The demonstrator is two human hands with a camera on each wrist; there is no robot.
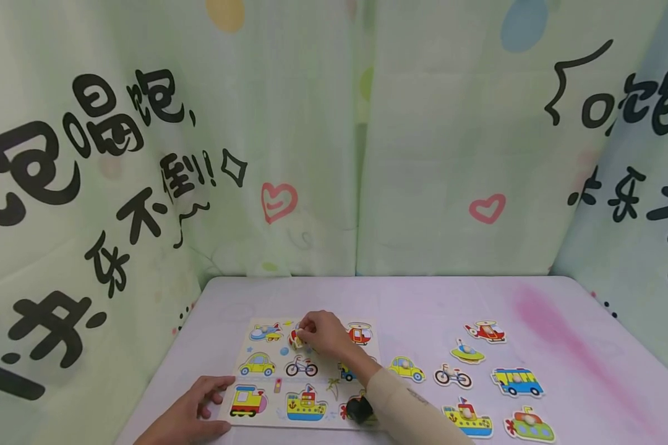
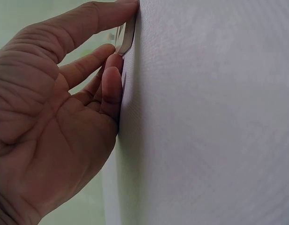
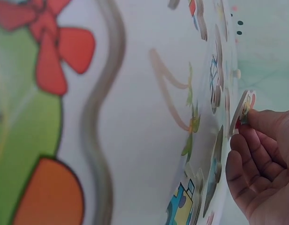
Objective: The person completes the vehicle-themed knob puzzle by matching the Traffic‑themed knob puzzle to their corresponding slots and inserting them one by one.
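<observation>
A wooden puzzle board point(image 1: 273, 422) with vehicle pictures lies on the table. My left hand point(image 1: 192, 411) holds its near left corner, thumb at the front edge and fingers at the left side; the left wrist view shows the thumb point(image 2: 102, 16) at the board's edge. Over the top middle of the board, my right hand point(image 1: 328, 334) pinches a small red, white and yellow puzzle piece point(image 1: 295, 339) between thumb and fingertips. The right wrist view shows this piece point(image 3: 245, 110) tilted, almost edge-on, close over the board. The fingers hide part of its picture.
Right of the board lie loose pieces: a yellow car point(image 1: 406, 368), bicycle point(image 1: 453, 376), green-yellow saucer point(image 1: 467, 353), red helicopter point(image 1: 487, 332), blue bus point(image 1: 516, 382), ship point(image 1: 467, 420) and submarine point(image 1: 530, 426). A printed curtain point(image 1: 423, 185) stands behind the table.
</observation>
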